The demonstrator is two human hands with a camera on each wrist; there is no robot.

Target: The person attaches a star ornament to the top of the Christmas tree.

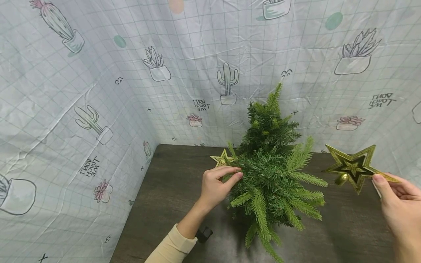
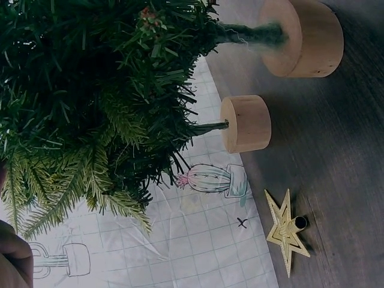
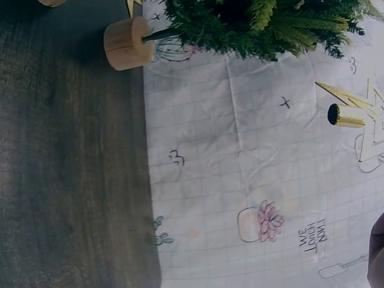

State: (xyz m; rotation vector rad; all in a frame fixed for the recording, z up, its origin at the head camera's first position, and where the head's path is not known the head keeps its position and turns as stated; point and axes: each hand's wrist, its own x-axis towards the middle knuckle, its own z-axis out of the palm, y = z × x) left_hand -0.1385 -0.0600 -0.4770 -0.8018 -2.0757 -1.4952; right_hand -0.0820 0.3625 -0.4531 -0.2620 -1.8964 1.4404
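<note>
My right hand (image 1: 402, 208) holds a gold star tree topper (image 1: 350, 168) by one of its points, raised to the right of the trees. Its round socket hangs below the star and shows hollow in the right wrist view. At the left side of the nearer artificial Christmas tree (image 1: 269, 179), my left hand (image 1: 215, 184) pinches at a branch with thumb and forefinger. The fingertips are right at the foliage, which partly hides what lies between them. A second gold star (image 2: 288, 233) lies on the table behind the left hand.
A smaller tree (image 1: 263, 120) stands behind the nearer one. Both have round wooden bases; the nearer base (image 2: 303, 39) is thicker than the farther base (image 2: 246, 123). A cactus-print cloth (image 1: 184, 73) hangs behind and left of the dark table (image 1: 154, 204). A black object (image 1: 204, 234) shows beside the left sleeve.
</note>
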